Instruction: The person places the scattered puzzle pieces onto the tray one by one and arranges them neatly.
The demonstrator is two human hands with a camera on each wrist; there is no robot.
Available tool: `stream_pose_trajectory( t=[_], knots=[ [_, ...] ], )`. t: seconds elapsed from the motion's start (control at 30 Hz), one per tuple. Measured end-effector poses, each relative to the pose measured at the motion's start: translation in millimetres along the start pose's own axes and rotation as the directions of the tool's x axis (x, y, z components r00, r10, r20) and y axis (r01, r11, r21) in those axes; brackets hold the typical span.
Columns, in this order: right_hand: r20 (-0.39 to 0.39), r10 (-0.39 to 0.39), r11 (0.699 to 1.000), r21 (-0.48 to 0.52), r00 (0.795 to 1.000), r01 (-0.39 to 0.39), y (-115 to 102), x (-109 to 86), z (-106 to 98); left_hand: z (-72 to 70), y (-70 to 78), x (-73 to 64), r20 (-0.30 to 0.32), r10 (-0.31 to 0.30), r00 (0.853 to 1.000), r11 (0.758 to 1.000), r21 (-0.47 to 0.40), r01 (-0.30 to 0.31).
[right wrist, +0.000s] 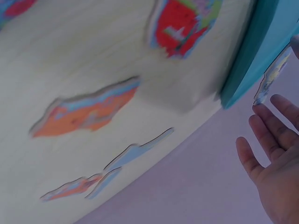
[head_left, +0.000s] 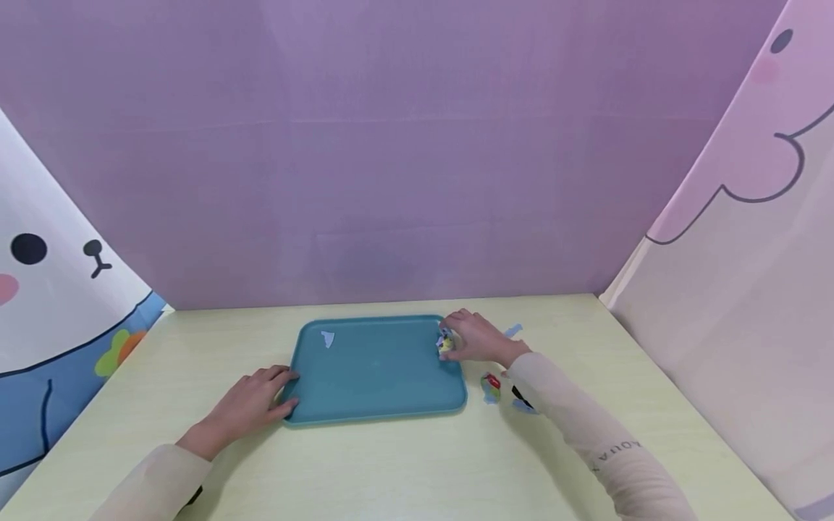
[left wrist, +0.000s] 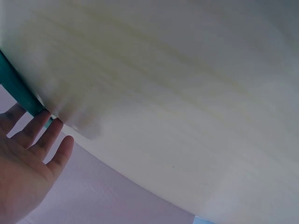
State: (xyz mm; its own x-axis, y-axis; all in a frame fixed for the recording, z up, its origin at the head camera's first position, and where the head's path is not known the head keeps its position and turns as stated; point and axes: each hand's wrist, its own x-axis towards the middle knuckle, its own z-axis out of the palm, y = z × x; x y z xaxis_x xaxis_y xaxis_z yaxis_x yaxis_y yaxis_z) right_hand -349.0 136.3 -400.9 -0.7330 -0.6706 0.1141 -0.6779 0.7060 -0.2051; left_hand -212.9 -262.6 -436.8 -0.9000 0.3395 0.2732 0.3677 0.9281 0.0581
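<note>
A teal tray (head_left: 374, 380) lies on the pale table. My left hand (head_left: 250, 401) rests at its left edge, fingers spread along the rim; in the left wrist view the loosely extended fingers (left wrist: 43, 142) meet the tray rim (left wrist: 21, 91). At the tray's right end, my right hand (head_left: 478, 339) pinches a yellow-and-blue printed puzzle piece (head_left: 445, 343) between thumb and fingers. The right wrist view shows this thin piece (right wrist: 273, 74) above the tray edge, fingertips at its lower end. A small pale-blue piece (head_left: 328, 339) lies on the tray near the far left.
Right of the tray lie several loose puzzle pieces: a red-and-green one (head_left: 491, 388), a blue one (head_left: 513, 331) and, partly under the right forearm, another blue-edged one (head_left: 524, 407). An orange piece (right wrist: 88, 112) shows in the right wrist view. A purple cloth wall (head_left: 391, 181) stands behind.
</note>
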Motion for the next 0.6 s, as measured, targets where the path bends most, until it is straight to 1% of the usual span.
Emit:
stream_pose_trajectory(
  t=[0.1, 0.33, 0.6],
  knots=[
    [0.008, -0.014, 1.000, -0.017, 1.000, 0.014, -6, 3.4, 2, -0.5, 0.3, 0.5, -0.002, 0.006, 1.000, 1.000, 0.001, -0.006],
    [0.006, -0.084, 0.995, -0.047, 0.996, 0.084, -21, 15.6, 8, -3.8, 2.2, 0.5, 0.008, 0.000, 1.000, 1.000, 0.002, 0.000],
    [0.052, -0.105, 0.990, -0.087, 0.993, 0.109, -43, 33.3, 14, -2.7, 0.8, 0.9, 0.004, 0.007, 1.000, 1.000, 0.004, -0.007]
  ],
)
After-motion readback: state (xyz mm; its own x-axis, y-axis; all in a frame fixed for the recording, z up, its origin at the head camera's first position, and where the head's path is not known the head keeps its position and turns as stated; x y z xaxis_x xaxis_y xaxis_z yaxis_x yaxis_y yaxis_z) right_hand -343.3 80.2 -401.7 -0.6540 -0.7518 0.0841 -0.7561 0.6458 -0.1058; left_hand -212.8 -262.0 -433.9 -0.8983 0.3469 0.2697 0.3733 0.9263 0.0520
